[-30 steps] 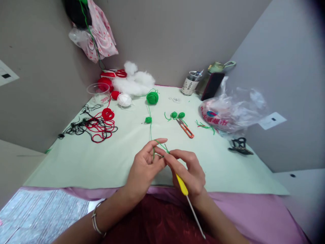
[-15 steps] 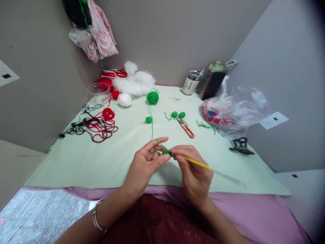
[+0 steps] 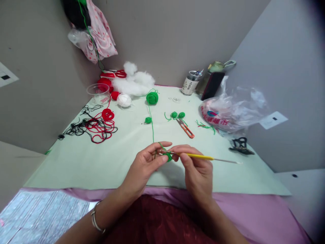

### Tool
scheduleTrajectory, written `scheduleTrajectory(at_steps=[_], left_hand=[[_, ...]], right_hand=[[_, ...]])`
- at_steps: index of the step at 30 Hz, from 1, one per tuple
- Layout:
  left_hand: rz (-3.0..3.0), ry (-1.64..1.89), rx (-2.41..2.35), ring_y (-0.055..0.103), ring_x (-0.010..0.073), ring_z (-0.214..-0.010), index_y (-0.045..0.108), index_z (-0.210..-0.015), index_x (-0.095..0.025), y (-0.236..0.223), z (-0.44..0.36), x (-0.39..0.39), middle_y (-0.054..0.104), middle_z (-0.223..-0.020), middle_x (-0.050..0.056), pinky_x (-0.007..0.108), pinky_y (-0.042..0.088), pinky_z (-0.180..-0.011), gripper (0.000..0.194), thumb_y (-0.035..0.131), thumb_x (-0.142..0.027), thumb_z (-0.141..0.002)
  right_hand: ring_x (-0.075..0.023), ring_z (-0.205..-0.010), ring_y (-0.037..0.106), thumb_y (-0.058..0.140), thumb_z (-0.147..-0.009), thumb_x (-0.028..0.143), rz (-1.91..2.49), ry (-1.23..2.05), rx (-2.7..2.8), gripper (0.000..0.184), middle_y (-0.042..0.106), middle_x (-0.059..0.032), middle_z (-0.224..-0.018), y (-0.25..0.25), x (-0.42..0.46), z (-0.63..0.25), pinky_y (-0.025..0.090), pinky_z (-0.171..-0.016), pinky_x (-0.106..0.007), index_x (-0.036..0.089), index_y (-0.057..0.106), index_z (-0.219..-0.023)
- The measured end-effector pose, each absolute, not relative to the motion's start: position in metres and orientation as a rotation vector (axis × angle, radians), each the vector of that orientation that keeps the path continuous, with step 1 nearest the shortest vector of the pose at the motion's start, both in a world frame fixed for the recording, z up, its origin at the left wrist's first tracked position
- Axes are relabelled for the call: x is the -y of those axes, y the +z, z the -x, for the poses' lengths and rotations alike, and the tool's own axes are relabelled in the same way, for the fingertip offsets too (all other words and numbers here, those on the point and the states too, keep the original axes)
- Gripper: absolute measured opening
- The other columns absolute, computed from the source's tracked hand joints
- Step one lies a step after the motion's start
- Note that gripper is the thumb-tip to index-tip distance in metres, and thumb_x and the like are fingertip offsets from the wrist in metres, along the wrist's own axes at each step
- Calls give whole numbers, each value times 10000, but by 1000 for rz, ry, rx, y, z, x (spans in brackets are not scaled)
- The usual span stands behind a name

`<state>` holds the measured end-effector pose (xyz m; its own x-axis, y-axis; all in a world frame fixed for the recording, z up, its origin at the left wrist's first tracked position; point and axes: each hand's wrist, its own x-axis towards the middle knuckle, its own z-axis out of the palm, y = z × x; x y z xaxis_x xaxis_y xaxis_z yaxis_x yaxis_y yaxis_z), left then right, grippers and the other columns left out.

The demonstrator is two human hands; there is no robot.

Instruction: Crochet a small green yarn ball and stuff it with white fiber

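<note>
Between thumb and fingers, my left hand (image 3: pixel 146 164) pinches a small green crochet piece (image 3: pixel 168 156), with green yarn (image 3: pixel 153 132) running over its raised index finger. That strand leads back to a green yarn ball (image 3: pixel 152 98) on the table. My right hand (image 3: pixel 196 171) grips a crochet hook (image 3: pixel 198 156) by its yellow handle. The hook's front tip lies at the green piece, partly hidden by fingers, and its metal rear end points right. Beyond my hands are two small green crocheted balls (image 3: pixel 177 115), another small green piece (image 3: pixel 148 120) and orange thread snips (image 3: pixel 186 128).
Tangled black and red yarn (image 3: pixel 96 127) lies at the left. Behind it are a clear plastic cup (image 3: pixel 98 93), a white yarn ball (image 3: pixel 124 100) and white stuffing (image 3: pixel 134 83). A plastic bag (image 3: pixel 233 108), a phone (image 3: pixel 212 85) and a black hair clip (image 3: pixel 241 146) are at the right.
The crochet hook has swung to lie more level, its rear end rising. The green piece has tilted slightly downward, and my left index finger has shifted slightly right and down.
</note>
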<state>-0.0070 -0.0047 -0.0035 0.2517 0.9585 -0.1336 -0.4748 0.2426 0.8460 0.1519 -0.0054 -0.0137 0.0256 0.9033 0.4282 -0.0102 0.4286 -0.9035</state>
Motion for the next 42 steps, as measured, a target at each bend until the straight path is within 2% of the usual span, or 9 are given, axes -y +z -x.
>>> scheduleTrajectory(at_steps=[8, 15, 20, 24, 29, 32, 36, 39, 42], left_hand=[[-912, 1140, -877, 551, 141, -855, 809, -1114, -274, -6, 14, 4, 639, -921, 10, 242, 424, -788, 276, 814, -297, -838], [-1067, 1259, -1070, 496, 131, -728, 810, -1091, -251, -5, 9, 9, 595, -814, -13, 264, 403, -748, 272, 799, -193, -825], [-738, 1183, -841, 504, 95, -686, 734, -1286, -238, -7, 5, 10, 654, -851, -14, 233, 426, -723, 506, 861, -276, -798], [-522, 1015, -697, 422, 40, -567, 770, -1243, -201, -4, 11, 4, 573, -691, -57, 206, 424, -706, 449, 858, -256, -806], [-626, 1102, -717, 582, 94, -806, 800, -1185, -230, 0, 11, 4, 674, -861, -3, 204, 436, -789, 425, 881, -232, -768], [-712, 1133, -763, 604, 118, -909, 792, -1198, -247, -3, 6, 6, 703, -932, 6, 225, 440, -883, 412, 877, -257, -795], [-666, 1187, -782, 593, 101, -829, 776, -1223, -239, -6, 2, 6, 690, -881, -10, 217, 445, -834, 450, 888, -269, -788], [-550, 1070, -721, 460, 52, -593, 790, -1195, -186, -4, 4, 3, 586, -673, -54, 223, 465, -782, 418, 876, -274, -796], [-478, 1047, -694, 248, 18, -484, 812, -1142, -174, -1, 8, 2, 455, -587, -105, 222, 488, -786, 343, 857, -245, -809]], right_hand=[[-144, -750, 667, 569, -1059, 302, 825, 1035, 1237, 219, 746, -28, -921, -14, 4, -157, 565, -733, -298, 227, 753, -968], [-165, -841, 709, 521, -1039, 120, 883, 472, 1703, 233, 758, -38, -964, -9, 14, -156, 589, -765, -314, 236, 706, -1120], [-232, -995, 729, 637, -969, 84, 867, -45, 1884, 324, 759, -109, -1116, -23, 16, -152, 614, -790, -357, 245, 723, -1237], [-209, -867, 727, 580, -1001, 101, 870, 317, 1645, 285, 767, -67, -990, -21, 14, -153, 605, -739, -358, 252, 747, -1176], [-176, -742, 686, 575, -1026, 194, 856, 704, 1423, 202, 748, -45, -874, -9, 6, -152, 580, -651, -320, 219, 769, -978], [-191, -806, 714, 596, -1011, 163, 871, 625, 1510, 193, 768, -43, -902, -10, 6, -150, 599, -692, -332, 237, 774, -1018], [-207, -911, 732, 635, -968, 80, 864, 285, 1704, 308, 774, -68, -1029, -19, 11, -150, 613, -753, -346, 272, 769, -1169], [-219, -926, 726, 637, -961, 72, 853, 212, 1728, 339, 771, -80, -1058, -20, 13, -152, 608, -758, -363, 277, 764, -1199], [-180, -777, 684, 585, -1008, 120, 899, 489, 1484, 245, 748, -48, -917, -15, 9, -153, 574, -686, -332, 256, 775, -1084]])
